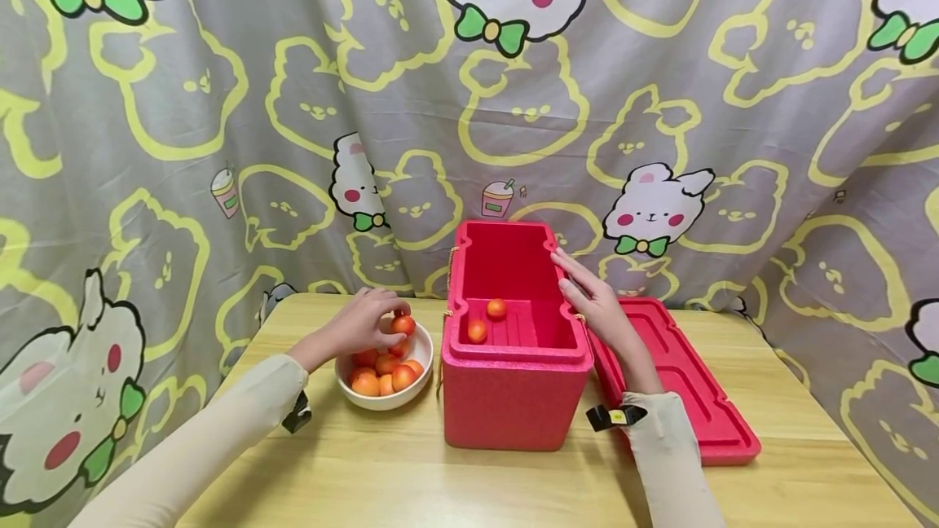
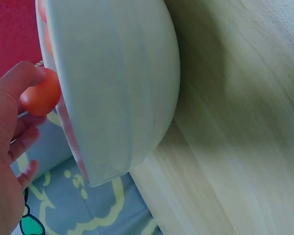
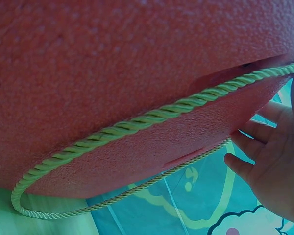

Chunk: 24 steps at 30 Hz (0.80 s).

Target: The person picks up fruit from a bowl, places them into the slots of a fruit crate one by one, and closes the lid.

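Over a white bowl (image 1: 383, 402), my left hand (image 1: 367, 323) pinches a round orange-red fruit (image 2: 42, 93) between thumb and fingers. Several more such fruits (image 1: 385, 363) lie in the bowl. To the right of it stands a lidless red foam box (image 1: 513, 406), with two of the fruits (image 1: 496, 309) on its floor. My right hand (image 1: 597, 304) rests against the box's right rim, its fingers fairly straight. In the right wrist view, the fingers (image 3: 255, 132) touch the box wall beside a twisted yellow rope (image 3: 137, 122).
The box's red lid (image 1: 704, 398) lies on the wooden table (image 1: 330, 471) to the right, partly behind my right forearm. A grey patterned curtain (image 1: 411, 121) hangs behind the table. Both wrists wear black straps.
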Each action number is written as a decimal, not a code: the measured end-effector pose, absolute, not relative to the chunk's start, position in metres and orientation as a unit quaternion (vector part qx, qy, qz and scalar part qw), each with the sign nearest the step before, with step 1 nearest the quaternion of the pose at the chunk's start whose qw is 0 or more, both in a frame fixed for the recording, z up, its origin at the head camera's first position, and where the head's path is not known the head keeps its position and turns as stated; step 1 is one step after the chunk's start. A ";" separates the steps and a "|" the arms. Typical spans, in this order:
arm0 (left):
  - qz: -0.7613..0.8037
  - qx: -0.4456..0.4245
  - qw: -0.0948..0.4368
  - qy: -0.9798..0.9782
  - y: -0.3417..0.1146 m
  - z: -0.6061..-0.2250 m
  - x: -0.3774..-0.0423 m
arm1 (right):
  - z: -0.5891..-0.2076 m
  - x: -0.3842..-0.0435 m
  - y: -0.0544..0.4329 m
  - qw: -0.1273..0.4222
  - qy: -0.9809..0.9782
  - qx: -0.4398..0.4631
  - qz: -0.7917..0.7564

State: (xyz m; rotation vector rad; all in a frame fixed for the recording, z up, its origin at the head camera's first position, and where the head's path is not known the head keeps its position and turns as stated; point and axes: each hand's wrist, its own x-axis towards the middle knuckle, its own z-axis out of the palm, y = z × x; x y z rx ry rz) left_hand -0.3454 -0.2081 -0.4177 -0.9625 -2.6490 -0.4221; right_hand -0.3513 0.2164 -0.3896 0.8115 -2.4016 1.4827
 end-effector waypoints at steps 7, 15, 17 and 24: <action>-0.156 -0.331 0.178 -0.914 -0.208 -0.414 -0.347 | -0.388 -0.351 0.216 0.104 -0.816 0.274 0.499; -0.192 -0.317 0.214 -0.904 -0.210 -0.402 -0.353 | -0.389 -0.350 0.216 0.099 -0.816 0.272 0.500; -0.199 -0.315 0.220 -0.901 -0.209 -0.397 -0.356 | -0.389 -0.350 0.216 0.100 -0.817 0.273 0.498; -0.221 -0.313 0.240 -0.892 -0.204 -0.377 -0.359 | -0.389 -0.349 0.216 0.106 -0.808 0.283 0.506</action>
